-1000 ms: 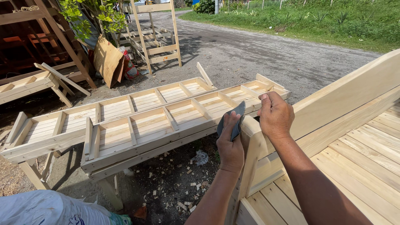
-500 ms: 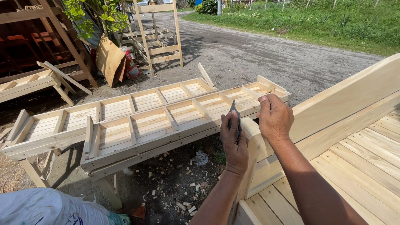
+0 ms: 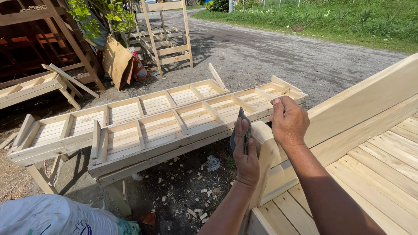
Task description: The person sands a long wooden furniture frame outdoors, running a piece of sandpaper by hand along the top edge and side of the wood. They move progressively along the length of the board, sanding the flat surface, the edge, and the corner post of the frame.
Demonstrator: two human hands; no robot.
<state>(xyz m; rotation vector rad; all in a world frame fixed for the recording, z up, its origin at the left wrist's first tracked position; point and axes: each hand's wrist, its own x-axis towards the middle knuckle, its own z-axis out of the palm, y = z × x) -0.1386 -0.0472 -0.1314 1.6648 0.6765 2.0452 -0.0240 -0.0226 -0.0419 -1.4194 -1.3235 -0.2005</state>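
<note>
- Here, the left hand [image 3: 246, 157] is closed around a folded dark sheet of sandpaper [image 3: 240, 129], thumb and fingers pinching it upright; the sheet's upper corner sticks up above the knuckles
- Just right of that grip stands the rounded end of a pale wooden armrest post [image 3: 266, 150]; the sandpaper lies against its left face
- The right hand [image 3: 288, 121] is clasped over the top of the sloping rail [image 3: 361, 102] just above the post, fingers curled down, holding nothing loose
- Beyond both hands, two long slatted wooden frames [image 3: 152, 124] lie side by side on trestles; below them, wood offcuts [image 3: 196, 196] litter the ground
</note>
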